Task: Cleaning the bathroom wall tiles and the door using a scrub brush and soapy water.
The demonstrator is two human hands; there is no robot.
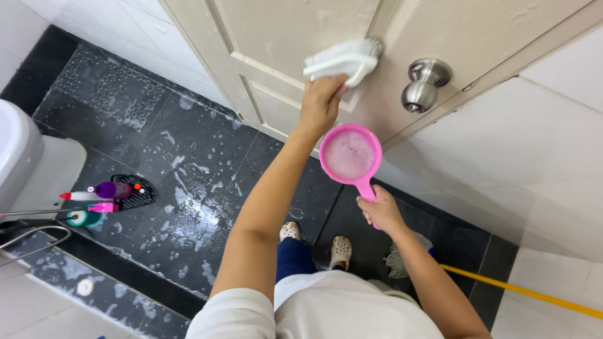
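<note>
My left hand [320, 103] is raised and grips a white scrubbing brush [342, 61], whose bristles press against the cream door [282, 31] just left of the metal door knob [424, 81]. My right hand [380, 210] holds the handle of a pink dipper [350, 154] with foamy water in it, level and close to the door below the brush. My feet in pale clogs [339, 251] stand on the dark floor.
The dark tiled floor [188, 169] is wet with patches of foam. A white toilet [25, 163] stands at the left, with cleaning bottles [103, 191] and a round black drain cover [135, 191] beside it. A mop with a yellow handle [534, 294] lies at the lower right.
</note>
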